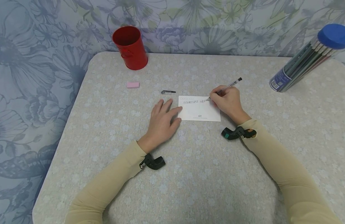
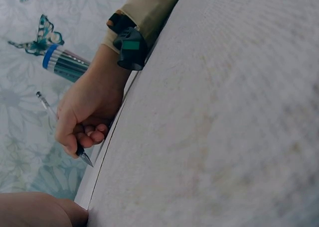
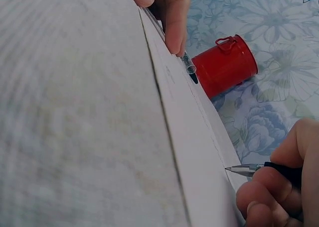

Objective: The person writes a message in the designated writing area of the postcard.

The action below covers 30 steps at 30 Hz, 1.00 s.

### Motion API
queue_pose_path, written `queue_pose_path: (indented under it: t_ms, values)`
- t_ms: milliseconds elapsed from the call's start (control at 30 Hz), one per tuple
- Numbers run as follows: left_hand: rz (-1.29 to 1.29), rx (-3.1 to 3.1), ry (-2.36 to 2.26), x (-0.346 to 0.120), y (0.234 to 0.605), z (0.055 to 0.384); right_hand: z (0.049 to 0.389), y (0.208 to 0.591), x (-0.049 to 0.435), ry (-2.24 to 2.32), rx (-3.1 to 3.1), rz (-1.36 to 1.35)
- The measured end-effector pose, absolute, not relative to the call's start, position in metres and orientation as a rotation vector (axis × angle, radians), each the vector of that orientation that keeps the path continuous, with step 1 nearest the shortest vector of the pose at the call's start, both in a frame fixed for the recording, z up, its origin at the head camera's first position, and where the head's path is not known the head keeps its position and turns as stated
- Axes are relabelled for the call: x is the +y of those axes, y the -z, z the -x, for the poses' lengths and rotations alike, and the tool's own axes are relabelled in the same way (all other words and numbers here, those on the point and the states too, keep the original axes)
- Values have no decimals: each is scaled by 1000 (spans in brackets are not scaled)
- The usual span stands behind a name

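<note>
My right hand (image 1: 229,101) pinches a clear-barrelled pen (image 1: 234,83) with a black end. In the right wrist view the metal pen tip (image 3: 238,169) meets the paper at a line of handwriting. The white card (image 1: 199,109) lies flat, with writing along its top and a small mark near the bottom. My left hand (image 1: 162,122) rests flat with spread fingers, the index finger and thumb at the card's left edge. Just beyond those fingers lies a pen cap (image 1: 168,92), clear with a black clip.
A pink eraser (image 1: 133,85) lies to the left. Behind it stands a red metal bucket (image 1: 134,49). At the back right is a tube of pencils (image 1: 306,59) with a blue lid. Floral wallpaper rises behind the patterned tabletop (image 1: 189,174).
</note>
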<state>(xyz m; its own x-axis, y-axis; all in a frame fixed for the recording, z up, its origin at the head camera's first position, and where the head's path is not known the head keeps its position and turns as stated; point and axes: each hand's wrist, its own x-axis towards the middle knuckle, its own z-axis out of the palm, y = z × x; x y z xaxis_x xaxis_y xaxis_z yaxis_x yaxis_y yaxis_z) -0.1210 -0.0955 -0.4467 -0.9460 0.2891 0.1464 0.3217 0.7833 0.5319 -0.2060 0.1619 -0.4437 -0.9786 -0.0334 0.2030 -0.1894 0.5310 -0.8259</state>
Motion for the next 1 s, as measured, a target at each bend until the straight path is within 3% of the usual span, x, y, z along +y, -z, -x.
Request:
queue_pose_path:
  t_ms: [1000]
  values:
    - [495,-2911,873,-95,446,121,204,442,162,-1404,-2628,-246]
